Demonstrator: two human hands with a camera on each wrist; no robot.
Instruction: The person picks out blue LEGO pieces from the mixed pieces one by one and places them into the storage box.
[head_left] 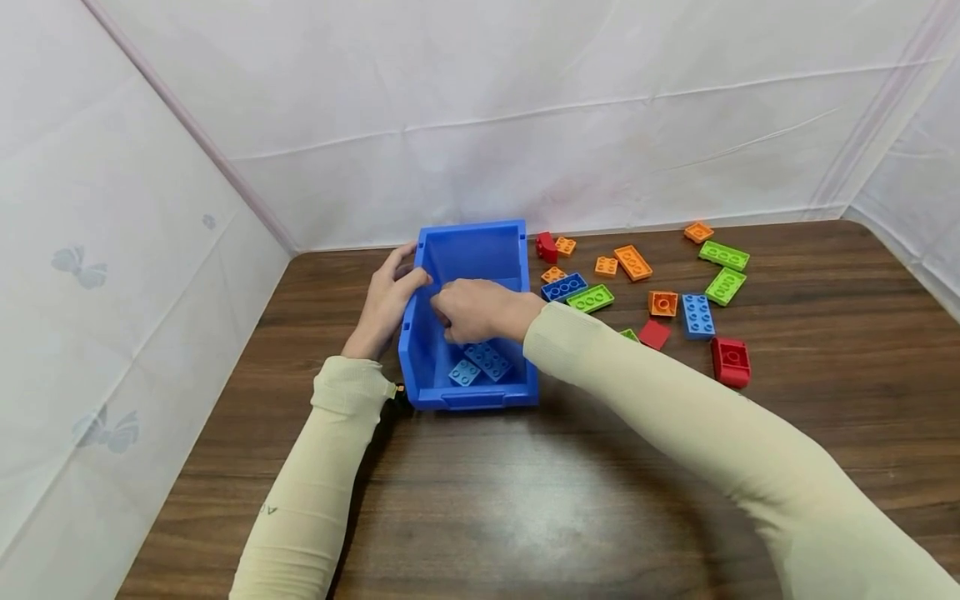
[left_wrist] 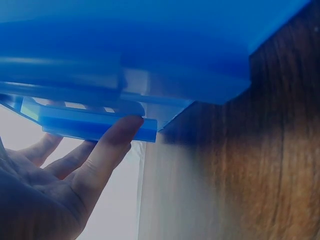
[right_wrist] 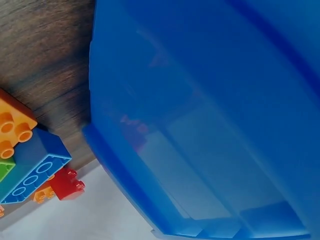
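Note:
A blue plastic bin stands on the table, its low front edge toward me. My left hand grips its left rim, thumb over the edge. In the left wrist view, the thumb of that hand lies against the blue rim and the other fingers are behind it. My right hand is inside the bin with its fingers curled down; I cannot tell whether they hold anything. Below it on the bin floor lie a light blue long brick and a smaller light blue brick. The right wrist view shows the bin's wall, without the hand.
Right of the bin, loose bricks are spread over the wooden table: a dark blue brick, a green one, a blue one, a red one and several orange ones. A white sheet hangs behind the table.

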